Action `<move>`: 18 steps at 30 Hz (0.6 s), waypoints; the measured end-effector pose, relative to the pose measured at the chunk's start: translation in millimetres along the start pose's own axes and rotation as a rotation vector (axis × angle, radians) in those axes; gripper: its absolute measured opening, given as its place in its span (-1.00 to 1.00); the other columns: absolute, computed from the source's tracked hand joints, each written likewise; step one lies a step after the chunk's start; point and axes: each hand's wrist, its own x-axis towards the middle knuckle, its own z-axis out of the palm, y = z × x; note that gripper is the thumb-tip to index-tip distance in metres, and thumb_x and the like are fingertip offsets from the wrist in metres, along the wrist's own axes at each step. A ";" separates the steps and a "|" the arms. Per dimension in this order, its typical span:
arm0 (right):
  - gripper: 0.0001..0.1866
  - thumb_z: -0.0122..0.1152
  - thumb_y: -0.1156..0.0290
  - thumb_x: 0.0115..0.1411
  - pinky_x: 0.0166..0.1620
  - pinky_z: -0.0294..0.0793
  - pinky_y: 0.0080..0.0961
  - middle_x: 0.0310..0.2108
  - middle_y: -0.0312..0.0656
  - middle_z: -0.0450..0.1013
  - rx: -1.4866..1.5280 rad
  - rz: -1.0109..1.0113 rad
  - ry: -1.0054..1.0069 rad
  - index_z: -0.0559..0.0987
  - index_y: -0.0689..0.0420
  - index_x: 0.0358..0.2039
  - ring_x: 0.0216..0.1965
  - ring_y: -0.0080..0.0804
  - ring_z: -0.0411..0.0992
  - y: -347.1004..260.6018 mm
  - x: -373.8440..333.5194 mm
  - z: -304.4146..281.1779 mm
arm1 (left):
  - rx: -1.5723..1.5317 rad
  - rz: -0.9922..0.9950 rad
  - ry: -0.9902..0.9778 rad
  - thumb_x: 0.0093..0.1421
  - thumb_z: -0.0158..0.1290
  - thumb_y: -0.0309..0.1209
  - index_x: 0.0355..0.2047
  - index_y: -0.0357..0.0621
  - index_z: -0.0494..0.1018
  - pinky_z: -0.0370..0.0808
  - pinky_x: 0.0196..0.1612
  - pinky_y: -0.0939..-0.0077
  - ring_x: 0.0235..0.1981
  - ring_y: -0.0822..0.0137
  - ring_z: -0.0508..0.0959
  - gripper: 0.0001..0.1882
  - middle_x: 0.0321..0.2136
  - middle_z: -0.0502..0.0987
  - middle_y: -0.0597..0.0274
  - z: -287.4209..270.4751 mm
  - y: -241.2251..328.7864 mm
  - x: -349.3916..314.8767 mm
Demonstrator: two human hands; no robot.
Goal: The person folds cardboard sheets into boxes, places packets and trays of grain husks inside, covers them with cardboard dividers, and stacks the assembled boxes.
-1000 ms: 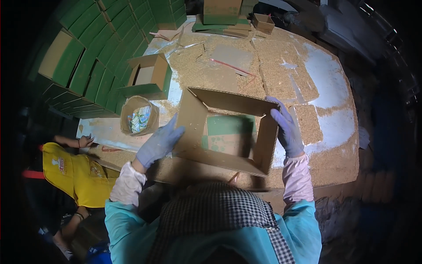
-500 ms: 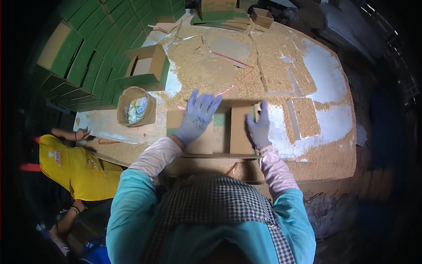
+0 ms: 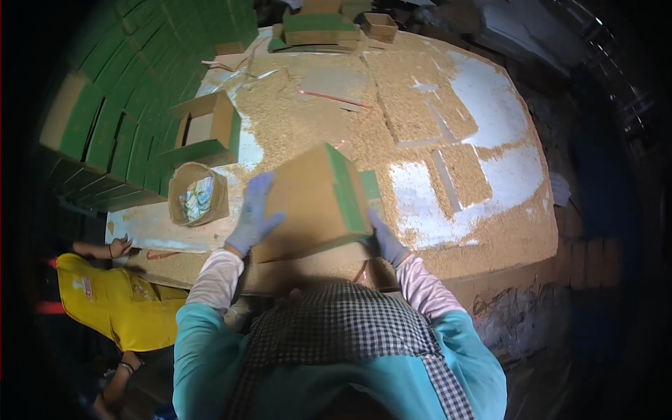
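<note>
A cardboard box (image 3: 304,199) with a green side strip is tilted above the near edge of the table. Its plain brown face is turned up, and flaps stand out at its right and lower edges. My left hand (image 3: 253,215), in a pale lavender glove, grips the box's left side with the thumb over the face. At the lower right corner, my right hand (image 3: 386,240), gloved alike, presses against the box; its fingers are partly hidden behind it.
Left of the box stand a paper-like container (image 3: 217,199) of small colourful packets and an open green-and-brown box (image 3: 206,129). Green cartons (image 3: 115,133) are stacked far left. Sawdust-like bits cover much of the table (image 3: 308,115). A person in a yellow apron (image 3: 122,297) is at the left.
The box has been turned over from lying with flaps up to tilted, its plain face showing. My hands have moved from its top flaps to its sides. The view has shifted slightly.
</note>
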 end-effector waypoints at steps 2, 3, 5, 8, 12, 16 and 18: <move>-0.34 -0.04 -0.01 0.43 0.20 0.35 -0.47 0.21 -0.04 0.38 -0.408 -0.382 -0.028 0.31 0.30 0.29 0.22 -0.33 0.33 -50.7 -34.6 70.9 | -0.524 -0.292 0.310 0.29 0.08 -0.13 0.37 -0.30 0.07 0.14 0.38 0.18 0.32 0.10 0.26 -0.22 0.28 0.27 -0.03 1.4 -19.7 -15.0; -0.38 0.01 0.02 0.41 0.07 0.46 -0.42 0.06 0.05 0.50 -0.262 -0.455 -0.138 0.37 0.33 0.21 0.09 -0.28 0.46 -84.9 -45.1 102.6 | -0.833 -0.423 0.381 0.34 0.02 -0.22 0.37 -0.29 0.07 0.18 0.37 0.24 0.28 0.17 0.30 -0.29 0.28 0.28 0.01 14.3 -61.1 -49.0; -0.47 0.05 0.12 0.37 -0.05 0.52 -0.29 -0.16 0.13 0.58 -0.501 -0.662 -0.161 0.42 0.33 0.12 -0.11 -0.12 0.58 -141.2 -75.3 150.8 | -1.163 -0.564 0.398 0.39 -0.04 -0.31 0.37 -0.28 0.07 0.22 0.35 0.31 0.25 0.24 0.34 -0.37 0.28 0.28 0.04 37.4 -76.3 -75.5; -0.49 0.09 0.08 0.32 -0.16 0.53 -0.16 -0.18 0.16 0.55 -1.376 -0.646 -0.308 0.46 0.26 0.06 -0.12 -0.08 0.55 -103.5 -36.2 171.8 | -1.457 -0.642 0.479 0.44 -0.11 -0.31 0.41 -0.28 0.00 0.23 0.33 0.44 0.23 0.23 0.37 -0.38 0.31 0.23 0.01 2.1 -64.0 -60.6; -0.48 0.10 -0.06 0.27 -0.07 0.50 -0.14 -0.19 0.18 0.54 -1.240 -0.497 -0.770 0.52 0.11 0.00 -0.10 0.00 0.53 -57.1 2.6 184.4 | -0.120 -0.511 0.355 0.25 0.07 -0.42 0.37 -0.27 0.11 0.31 0.26 0.47 0.22 0.20 0.39 -0.29 0.28 0.28 0.04 36.3 -35.8 -32.4; -0.61 0.17 0.20 0.30 -0.15 0.51 -0.27 -0.31 -0.01 0.46 -1.556 -0.385 0.399 0.47 0.26 -0.06 -0.28 -0.24 0.47 -158.9 -1.6 -18.7 | -0.505 -0.674 0.451 0.09 -0.10 -0.61 0.33 -0.31 0.19 0.39 0.13 0.47 0.07 0.27 0.47 -0.29 0.10 0.48 0.05 36.5 -70.3 -80.4; -0.32 0.34 -0.02 0.19 -0.34 0.45 -0.32 -0.28 -0.05 0.49 -0.315 -0.585 1.244 0.42 0.38 -0.01 -0.40 -0.29 0.41 -148.7 3.8 -228.9 | -0.398 -0.675 0.317 0.12 -0.13 -0.61 0.30 -0.33 0.22 0.42 0.08 0.48 0.04 0.27 0.49 -0.34 0.09 0.49 0.03 36.2 -56.9 -51.4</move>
